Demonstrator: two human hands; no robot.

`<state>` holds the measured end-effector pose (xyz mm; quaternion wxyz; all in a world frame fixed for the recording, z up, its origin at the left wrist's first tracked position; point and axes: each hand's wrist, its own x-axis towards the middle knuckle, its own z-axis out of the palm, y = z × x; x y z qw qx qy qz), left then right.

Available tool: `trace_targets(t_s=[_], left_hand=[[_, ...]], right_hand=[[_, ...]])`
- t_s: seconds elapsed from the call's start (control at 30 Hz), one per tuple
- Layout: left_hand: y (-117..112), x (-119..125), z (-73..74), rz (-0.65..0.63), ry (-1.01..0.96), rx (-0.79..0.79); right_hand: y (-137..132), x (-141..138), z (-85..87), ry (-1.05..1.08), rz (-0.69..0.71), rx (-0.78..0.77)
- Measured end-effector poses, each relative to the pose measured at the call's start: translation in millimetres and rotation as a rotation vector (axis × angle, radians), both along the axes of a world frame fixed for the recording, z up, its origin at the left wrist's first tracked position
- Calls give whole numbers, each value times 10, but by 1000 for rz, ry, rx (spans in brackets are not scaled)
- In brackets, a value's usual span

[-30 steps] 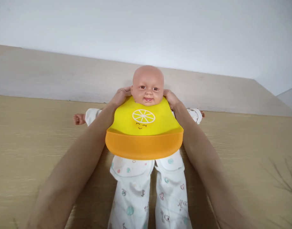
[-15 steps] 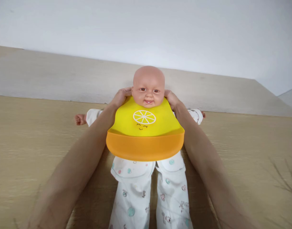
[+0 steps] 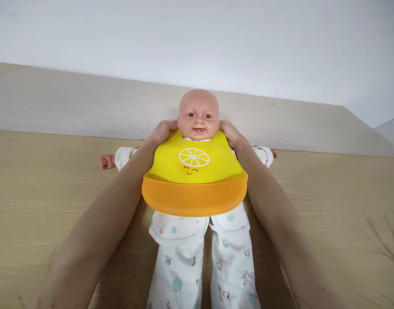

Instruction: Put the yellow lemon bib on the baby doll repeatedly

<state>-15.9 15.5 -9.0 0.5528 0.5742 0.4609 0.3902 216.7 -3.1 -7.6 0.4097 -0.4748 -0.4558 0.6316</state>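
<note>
Your left hand is tucked in at the doll's neck, fingers curled around the upper corner of the yellow bib and running behind the head, so how tightly they close you cannot tell. Your right hand mirrors it on the other side, curled on the bib's other corner, its fingertips hidden too. The doll lies on its back in the middle of the table, head toward the far edge, arms spread, legs in printed white pyjamas pointing at you. The bib's orange pocket juts up and hides the belly. Your forearms flank the body.
</note>
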Motion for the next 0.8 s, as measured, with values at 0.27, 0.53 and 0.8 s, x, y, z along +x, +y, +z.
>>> trace_targets(t_s=[0.27,0.53,0.8], left_hand=[[-66,70,99,141,217,76],[6,-24,-5,23,73,128],[-13,16,21,76,98,141]], right_hand=[[37,-12,-11,-23,-17,11],[-11,-7,8,24,30,29],[25,-5,-26,-9,28,43]])
